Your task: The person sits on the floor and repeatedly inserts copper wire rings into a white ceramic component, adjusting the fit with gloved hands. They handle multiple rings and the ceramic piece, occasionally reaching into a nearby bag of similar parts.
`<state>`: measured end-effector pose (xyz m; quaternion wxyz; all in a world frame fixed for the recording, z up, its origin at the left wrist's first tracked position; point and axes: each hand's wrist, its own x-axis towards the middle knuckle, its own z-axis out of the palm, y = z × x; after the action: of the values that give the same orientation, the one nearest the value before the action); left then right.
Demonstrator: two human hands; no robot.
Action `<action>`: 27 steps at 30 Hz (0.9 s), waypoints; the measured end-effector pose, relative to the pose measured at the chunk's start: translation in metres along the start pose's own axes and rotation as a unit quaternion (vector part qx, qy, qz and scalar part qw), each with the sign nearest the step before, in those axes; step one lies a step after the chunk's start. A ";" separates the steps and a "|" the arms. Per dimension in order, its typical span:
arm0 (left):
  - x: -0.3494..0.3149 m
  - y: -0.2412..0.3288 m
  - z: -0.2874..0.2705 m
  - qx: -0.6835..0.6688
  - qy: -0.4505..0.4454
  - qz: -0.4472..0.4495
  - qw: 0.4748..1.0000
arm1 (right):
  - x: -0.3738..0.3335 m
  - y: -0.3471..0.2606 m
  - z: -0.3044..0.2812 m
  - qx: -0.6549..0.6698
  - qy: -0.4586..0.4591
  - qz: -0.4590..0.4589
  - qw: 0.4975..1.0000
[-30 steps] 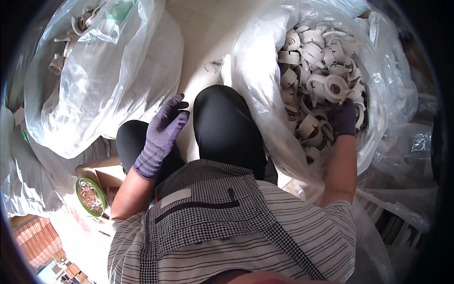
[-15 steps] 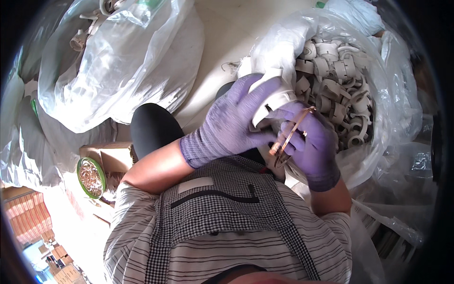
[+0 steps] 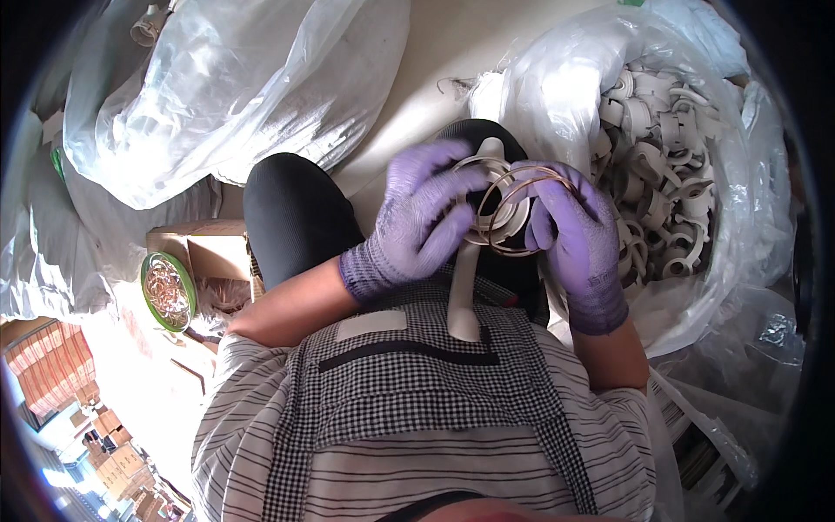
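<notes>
A white plastic collar-shaped part (image 3: 464,296) with a round opening and a long curved handle lies over my lap, the handle pointing back at my apron. My left hand (image 3: 422,213), in a purple knitted glove, is at the collar's left rim with its fingers spread and slightly blurred; whether they touch the rim is unclear. My right hand (image 3: 574,222), gloved alike, pinches thin copper-coloured wire rings (image 3: 494,246) that hang in front of the collar's right side. The tips of its lower fingers are partly hidden behind the collar.
On the right stands a clear plastic bag (image 3: 735,252) full of similar white parts (image 3: 665,174). Another big plastic bag (image 3: 252,113) is at the far left. A green-rimmed round tray (image 3: 168,291) of copper-coloured rings sits by a cardboard box (image 3: 213,252) left of my knee.
The white part has come lower and turned, so its opening and handle now show. My left hand's fingers have loosened from around it. The rings now face me, spread in front of the opening.
</notes>
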<state>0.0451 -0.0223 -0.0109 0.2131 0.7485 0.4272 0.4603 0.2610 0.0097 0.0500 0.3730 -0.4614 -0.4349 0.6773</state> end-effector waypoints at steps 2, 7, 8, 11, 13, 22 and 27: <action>0.003 -0.002 -0.009 -0.107 -0.085 0.043 0.990 | 0.005 0.006 0.003 0.002 0.011 -0.022 1.000; 0.005 0.005 -0.004 -0.295 -0.022 -0.122 0.947 | 0.013 0.006 -0.001 -0.056 0.008 -0.020 0.998; 0.007 0.005 -0.005 -0.307 -0.011 -0.128 0.943 | 0.012 0.005 0.000 -0.074 0.012 -0.028 0.997; 0.006 0.009 -0.002 -0.384 0.032 -0.185 0.904 | 0.011 0.008 0.001 -0.131 0.026 -0.093 0.987; 0.002 0.006 0.000 -0.394 0.048 -0.186 0.899 | 0.004 0.011 -0.003 -0.130 0.016 -0.136 0.982; -0.004 0.004 0.001 -0.449 0.068 -0.218 0.864 | -0.001 0.015 -0.027 0.211 0.096 -0.297 0.926; -0.007 0.004 0.000 -0.459 0.065 -0.223 0.858 | -0.010 0.030 -0.037 0.224 0.016 -0.112 0.968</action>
<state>0.0455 -0.0303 -0.0113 0.6012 0.4191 0.3359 0.5917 0.2961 -0.0007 0.0177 0.5468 -0.3253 -0.3153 0.7041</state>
